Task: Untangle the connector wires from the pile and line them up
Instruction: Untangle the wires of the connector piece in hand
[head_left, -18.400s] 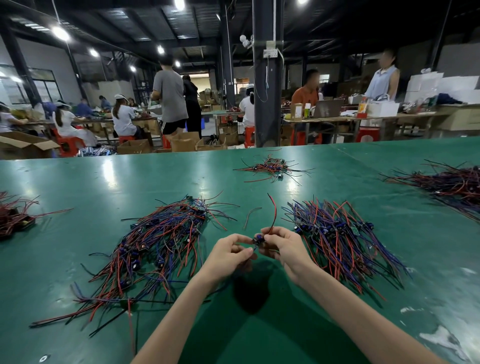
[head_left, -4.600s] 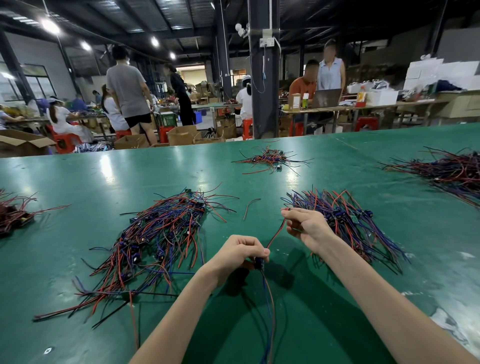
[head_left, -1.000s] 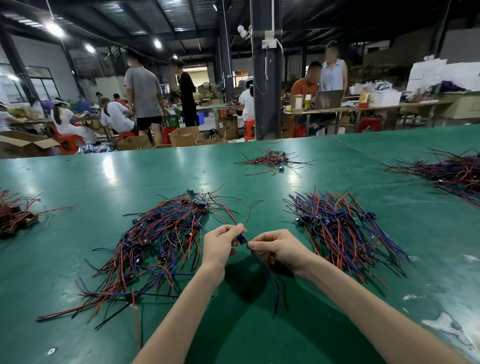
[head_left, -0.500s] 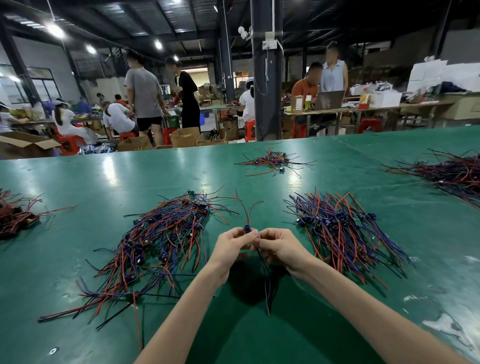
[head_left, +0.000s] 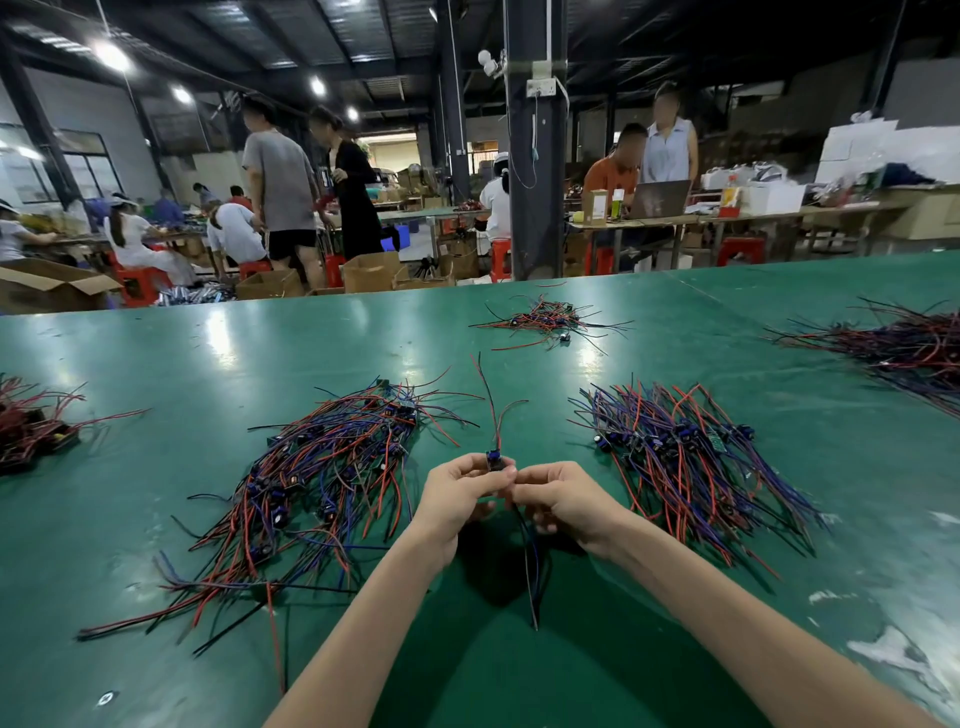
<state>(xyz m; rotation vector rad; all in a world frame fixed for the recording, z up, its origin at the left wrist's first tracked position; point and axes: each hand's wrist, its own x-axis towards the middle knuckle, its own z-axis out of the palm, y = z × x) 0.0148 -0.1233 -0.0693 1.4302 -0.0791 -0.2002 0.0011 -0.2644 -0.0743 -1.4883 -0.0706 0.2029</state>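
I have one small blue connector (head_left: 493, 461) pinched between both hands, raised just above the green table (head_left: 156, 364) in front of me. My left hand (head_left: 457, 496) has its fingers curled in, thumb and fingertips nipping the connector from the left. My right hand (head_left: 563, 501) meets it from the right, fingers also curled, with the fingertips closed at the connector's lower edge; I cannot tell whether they grip the body itself or the leads just under it. The two sets of fingertips are touching around the piece. From its top, thin red and dark leads (head_left: 491, 410) rise and fan away from me. From its underside, longer dark and blue leads (head_left: 531, 571) hang down between my wrists, and their ends reach the table near my forearms. The tangled pile (head_left: 322, 478) of red, blue and black wires sprawls just to the left of my left hand. The combed-out bundle (head_left: 685, 462) lies to the right of my right hand, its wires running roughly one way. Neither hand touches either heap. Further heaps lie at the far middle (head_left: 545, 322), the right edge (head_left: 909, 348) and the left edge (head_left: 31, 426).
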